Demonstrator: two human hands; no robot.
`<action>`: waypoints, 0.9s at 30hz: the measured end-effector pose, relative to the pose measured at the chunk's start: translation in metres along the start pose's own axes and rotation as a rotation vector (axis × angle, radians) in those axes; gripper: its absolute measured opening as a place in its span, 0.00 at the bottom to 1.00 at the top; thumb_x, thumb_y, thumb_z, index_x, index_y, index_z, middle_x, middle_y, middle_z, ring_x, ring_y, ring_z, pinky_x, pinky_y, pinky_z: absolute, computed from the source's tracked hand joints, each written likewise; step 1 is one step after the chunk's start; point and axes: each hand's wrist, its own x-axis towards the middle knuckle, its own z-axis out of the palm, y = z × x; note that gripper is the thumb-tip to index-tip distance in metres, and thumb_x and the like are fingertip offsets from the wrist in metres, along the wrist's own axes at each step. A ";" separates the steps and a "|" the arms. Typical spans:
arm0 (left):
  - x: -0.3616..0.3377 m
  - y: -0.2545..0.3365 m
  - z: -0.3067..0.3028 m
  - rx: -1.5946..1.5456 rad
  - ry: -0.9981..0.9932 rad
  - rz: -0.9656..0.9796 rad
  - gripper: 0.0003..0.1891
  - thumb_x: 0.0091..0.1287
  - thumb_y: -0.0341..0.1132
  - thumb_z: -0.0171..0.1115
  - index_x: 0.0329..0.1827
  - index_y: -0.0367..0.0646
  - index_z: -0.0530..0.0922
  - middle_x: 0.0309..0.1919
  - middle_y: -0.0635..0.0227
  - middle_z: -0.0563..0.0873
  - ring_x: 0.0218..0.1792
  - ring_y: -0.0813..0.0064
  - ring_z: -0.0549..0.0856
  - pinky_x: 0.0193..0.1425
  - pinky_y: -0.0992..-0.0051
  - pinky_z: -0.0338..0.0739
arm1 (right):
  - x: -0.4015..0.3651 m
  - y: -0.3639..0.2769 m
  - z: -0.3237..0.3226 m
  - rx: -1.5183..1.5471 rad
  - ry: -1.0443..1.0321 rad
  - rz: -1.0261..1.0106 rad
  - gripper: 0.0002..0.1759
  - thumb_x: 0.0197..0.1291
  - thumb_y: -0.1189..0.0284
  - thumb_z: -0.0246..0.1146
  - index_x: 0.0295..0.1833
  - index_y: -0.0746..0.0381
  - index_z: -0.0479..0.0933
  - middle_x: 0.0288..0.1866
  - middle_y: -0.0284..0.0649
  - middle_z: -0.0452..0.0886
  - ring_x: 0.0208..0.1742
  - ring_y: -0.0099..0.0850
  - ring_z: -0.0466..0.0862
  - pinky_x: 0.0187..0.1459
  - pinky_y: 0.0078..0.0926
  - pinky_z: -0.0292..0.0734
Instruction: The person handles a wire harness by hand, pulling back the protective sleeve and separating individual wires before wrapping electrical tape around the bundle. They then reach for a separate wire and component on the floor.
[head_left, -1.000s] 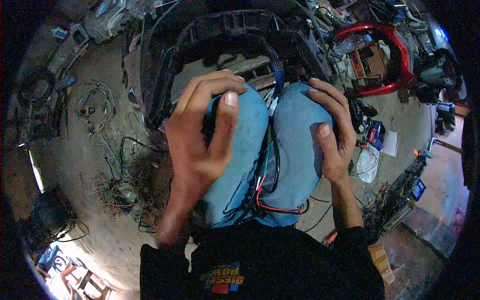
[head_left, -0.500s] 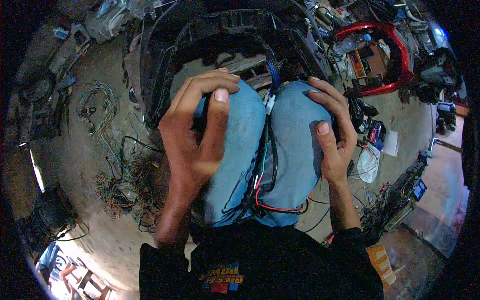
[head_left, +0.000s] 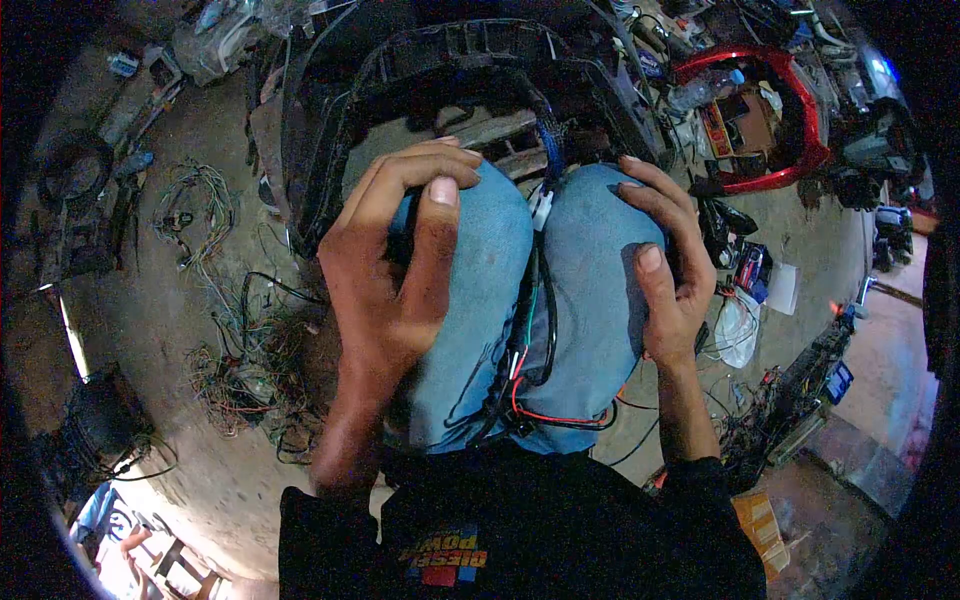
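My left hand (head_left: 385,270) rests on my left knee (head_left: 490,230), its fingers curved over the outer side and the thumb apart. On my right knee (head_left: 592,230) lies my right hand (head_left: 678,285), fingers spread and holding nothing. A wiring harness (head_left: 545,310) runs between my thighs, with black, green and red wires. Near the knees it has a white connector (head_left: 542,210) and a blue braided section (head_left: 550,150). Neither hand touches the wires. Just beyond my knees stands a black plastic body panel (head_left: 450,45), curved around an opening.
Tangled wires (head_left: 245,380) lie on the floor at left. At upper right is a red curved frame (head_left: 815,120) around a plastic bottle (head_left: 705,92) and a box. A white plastic bag (head_left: 738,330) lies at right. Another person's arm (head_left: 135,545) shows at lower left.
My view has shifted very slightly. Both hands stay on the knees, and the wires lie as before.
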 end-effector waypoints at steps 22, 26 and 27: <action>0.000 0.004 -0.002 0.009 -0.007 -0.011 0.08 0.73 0.28 0.55 0.43 0.35 0.82 0.44 0.55 0.88 0.53 0.61 0.86 0.65 0.66 0.75 | 0.001 -0.006 0.000 -0.006 0.000 0.007 0.27 0.66 0.55 0.63 0.58 0.68 0.81 0.68 0.52 0.77 0.70 0.43 0.74 0.72 0.42 0.62; 0.001 0.005 -0.002 0.016 -0.005 -0.021 0.07 0.73 0.27 0.55 0.42 0.34 0.81 0.43 0.55 0.88 0.51 0.61 0.87 0.64 0.66 0.75 | 0.000 -0.003 0.001 0.005 0.009 -0.001 0.28 0.66 0.55 0.62 0.58 0.68 0.81 0.68 0.52 0.77 0.70 0.43 0.74 0.72 0.42 0.62; 0.001 0.004 -0.002 0.005 -0.003 -0.024 0.07 0.73 0.26 0.55 0.42 0.34 0.81 0.43 0.55 0.88 0.51 0.61 0.87 0.64 0.66 0.76 | 0.000 -0.003 0.001 0.006 0.008 -0.001 0.28 0.66 0.55 0.62 0.58 0.68 0.81 0.68 0.52 0.77 0.70 0.43 0.74 0.72 0.42 0.62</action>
